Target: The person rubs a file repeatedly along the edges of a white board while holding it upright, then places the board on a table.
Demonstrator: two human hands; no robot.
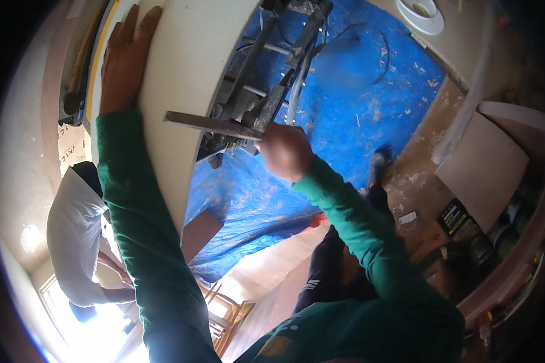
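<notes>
A long cream-coloured panel (181, 66) runs from the top of the head view down past my left forearm. My left hand (126, 57) lies flat on it near its left edge, fingers stretched out. In my right hand (284, 152), closed in a fist, is one end of a flat, narrow greyish-brown bar (209, 123). The bar's free end reaches left over the panel. Whether it is wood or metal I cannot tell. Just beyond my right hand stands a dark metal folding stand (272, 103), partly hidden by the panel.
A blue tarp (369, 97), littered with debris, covers the floor. Another person (75, 236) in a white shirt bends over at the left. Cardboard sheets (487, 166) lie at the right, near a black box (454, 216). A white round fixture (422, 12) is at the top right.
</notes>
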